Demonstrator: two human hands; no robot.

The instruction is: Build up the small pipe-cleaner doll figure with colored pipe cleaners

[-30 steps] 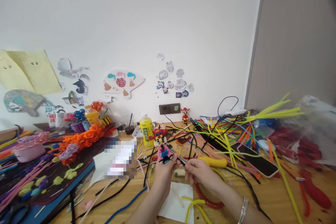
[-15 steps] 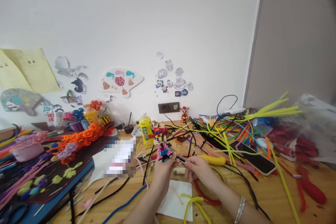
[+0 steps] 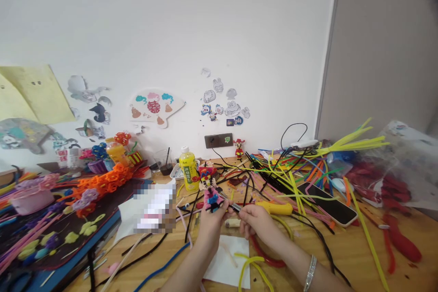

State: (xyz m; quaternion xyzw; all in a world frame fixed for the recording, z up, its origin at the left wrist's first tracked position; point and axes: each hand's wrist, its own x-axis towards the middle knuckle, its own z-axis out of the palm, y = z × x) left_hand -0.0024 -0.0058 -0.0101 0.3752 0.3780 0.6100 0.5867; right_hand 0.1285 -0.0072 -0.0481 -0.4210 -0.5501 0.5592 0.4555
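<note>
In the middle of the head view, my left hand (image 3: 212,221) is closed around the lower part of a small fuzzy doll (image 3: 210,195). The doll stands upright, with a red and blue hat, a pale face with black marks, a pink top and blue below. My right hand (image 3: 253,221) pinches a slim silver and black tool (image 3: 236,208) whose end meets the left fingers beside the doll; its exact kind is too small to tell. Under the hands, a white sheet of paper (image 3: 227,270) lies on the wooden table, with yellow pipe cleaners (image 3: 255,261) over its edge.
Behind the doll stands a yellow drink bottle (image 3: 189,171). To the right are a yellow handle (image 3: 276,208), a phone (image 3: 333,207) and a heap of coloured pipe cleaners (image 3: 290,178). Orange fuzzy flowers (image 3: 99,187) lie left, and a second doll (image 3: 239,149) stands by the wall.
The whole view has shifted slightly. The doll has turned or tilted a little in my left hand, while both hands keep nearly the same place and grip.
</note>
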